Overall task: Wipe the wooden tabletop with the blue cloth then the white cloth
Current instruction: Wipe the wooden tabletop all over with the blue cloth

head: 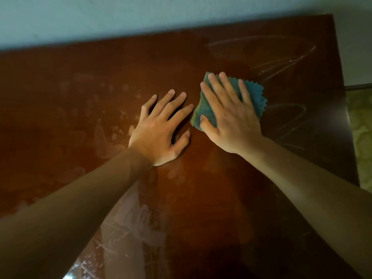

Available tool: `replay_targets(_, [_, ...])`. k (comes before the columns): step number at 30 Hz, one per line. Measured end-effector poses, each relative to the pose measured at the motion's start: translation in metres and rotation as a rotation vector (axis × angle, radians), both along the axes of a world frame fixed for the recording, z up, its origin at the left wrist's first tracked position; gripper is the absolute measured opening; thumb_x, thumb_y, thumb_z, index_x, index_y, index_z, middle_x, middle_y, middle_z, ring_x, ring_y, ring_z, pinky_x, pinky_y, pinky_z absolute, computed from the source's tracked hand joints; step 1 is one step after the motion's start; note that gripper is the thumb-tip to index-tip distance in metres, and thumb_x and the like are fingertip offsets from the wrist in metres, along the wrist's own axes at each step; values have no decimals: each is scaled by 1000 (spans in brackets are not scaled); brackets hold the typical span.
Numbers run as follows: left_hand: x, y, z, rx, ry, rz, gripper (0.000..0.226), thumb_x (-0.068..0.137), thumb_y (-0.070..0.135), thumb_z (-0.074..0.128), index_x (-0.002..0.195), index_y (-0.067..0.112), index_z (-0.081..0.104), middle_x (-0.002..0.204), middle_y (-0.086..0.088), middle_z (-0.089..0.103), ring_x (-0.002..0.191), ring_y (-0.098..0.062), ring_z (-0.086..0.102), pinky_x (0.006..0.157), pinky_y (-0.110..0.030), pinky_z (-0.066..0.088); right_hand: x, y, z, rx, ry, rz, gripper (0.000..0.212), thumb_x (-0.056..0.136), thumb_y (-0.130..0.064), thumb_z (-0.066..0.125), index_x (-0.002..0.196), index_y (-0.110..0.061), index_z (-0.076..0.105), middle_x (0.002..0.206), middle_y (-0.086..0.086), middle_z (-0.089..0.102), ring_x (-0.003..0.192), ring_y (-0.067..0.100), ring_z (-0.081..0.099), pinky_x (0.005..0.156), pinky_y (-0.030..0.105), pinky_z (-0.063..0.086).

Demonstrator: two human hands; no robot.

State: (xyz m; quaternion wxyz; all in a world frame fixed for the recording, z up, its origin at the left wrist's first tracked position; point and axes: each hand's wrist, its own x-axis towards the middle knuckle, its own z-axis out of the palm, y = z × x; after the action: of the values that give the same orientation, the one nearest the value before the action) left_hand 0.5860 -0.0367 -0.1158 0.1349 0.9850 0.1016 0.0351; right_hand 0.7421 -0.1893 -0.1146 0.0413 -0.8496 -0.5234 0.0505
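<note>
Two flat hands: right hand (pixel 229 115) presses zigzag-edged blue cloth (pixel 255 97); left hand (pixel 161 129) spread on glossy smeared tabletop (pixel 80 117).

A pale blue-grey wall (pixel 120 19) runs behind the table's far edge. Green patterned floor (pixel 361 137) shows at the right.

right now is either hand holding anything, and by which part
Nothing is gripped. The right hand presses flat on the middle of the blue cloth; the left hand rests bare on the tabletop.

Dim light; pale blue-grey wall (pixel 120 19) behind, green patterned floor (pixel 362 137) at right.
</note>
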Motion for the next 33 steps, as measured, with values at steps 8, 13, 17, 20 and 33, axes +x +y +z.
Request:
replay_targets(8, [50,5,9,16,-125,193,35,93,31,51,120,15,65,129,-8,60,123,-30,53,106,-46,29,44,43,4,-3,-4,-12,75,97,-53,24,162,-15,25,171,7,18,159,26,12,128,52,7])
replay_targets(13, [69,10,-1,-9,20,332,59,99,45,33,149,16,42,161,-9,34,153,-26,19,122,-55,10,47,50,3,-32,-9,-28,72,100,-49,20,163,-15,21,172,8,15,159,25,8,129,52,4])
replay_targets(17, [69,10,-2,-14,8,322,60,99,45,35,151,17,40,162,-9,32,154,-26,17,122,-55,8,24,28,2,-49,-1,-23,69,103,-49,21,163,-15,20,171,9,15,159,26,8,129,53,5])
replay_targets(20, [70,10,0,-33,16,326,59,99,44,35,151,17,40,163,-8,31,155,-25,16,123,-55,7,30,29,4,-68,10,9,72,101,-53,21,163,-16,20,172,8,14,159,25,8,128,52,4])
replay_targets(33, [71,9,-2,-87,-67,381,59,98,48,43,145,13,46,157,-6,42,152,-23,24,124,-52,11,63,99,6,-40,-30,108,70,101,-46,11,164,-16,20,172,6,13,160,23,7,128,52,5])
